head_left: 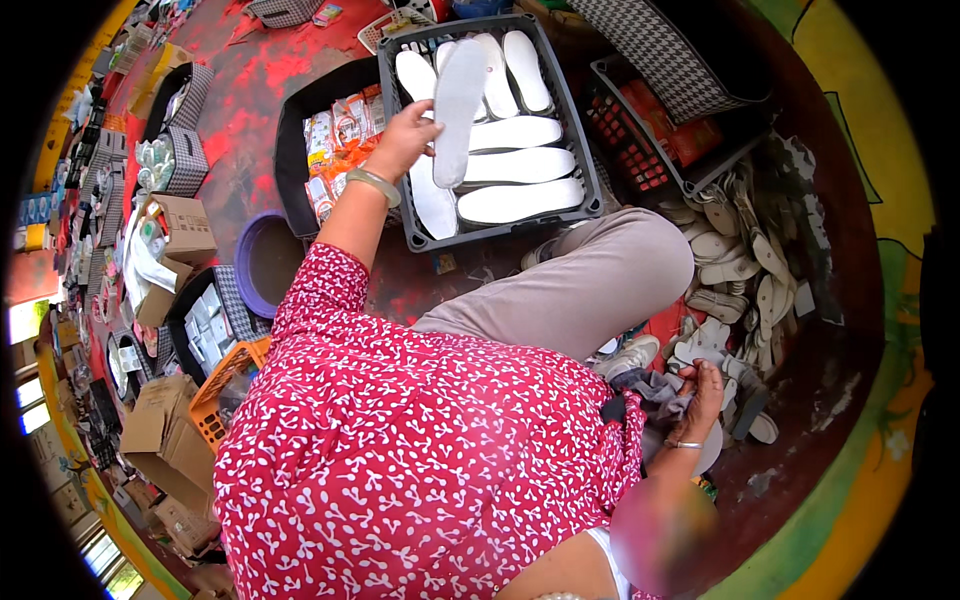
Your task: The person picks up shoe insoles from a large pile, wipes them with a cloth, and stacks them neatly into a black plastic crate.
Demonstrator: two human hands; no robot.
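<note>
My left hand point(405, 142) pinches a light grey shoe insole point(461, 100) by its edge, holding it upright over a dark grey plastic crate point(592, 190). White insoles point(521, 167) lie in that crate, some lengthwise at the far side, others crosswise nearer to me. At my right side, my right hand point(702, 402) is closed with its fingertips on a bunched grey cloth point(655, 385). The cloth is partly hidden by those fingers. Close by that hand lies a heap of loose insoles point(735, 245).
Left of the crate stands a black bin point(292, 150) of orange-and-white packets, with a purple bucket point(268, 265) nearer me. A black basket point(625, 125) and a houndstooth box point(665, 50) stand right. My bent leg point(590, 275) lies before the crate. Cardboard boxes point(165, 430) crowd the left.
</note>
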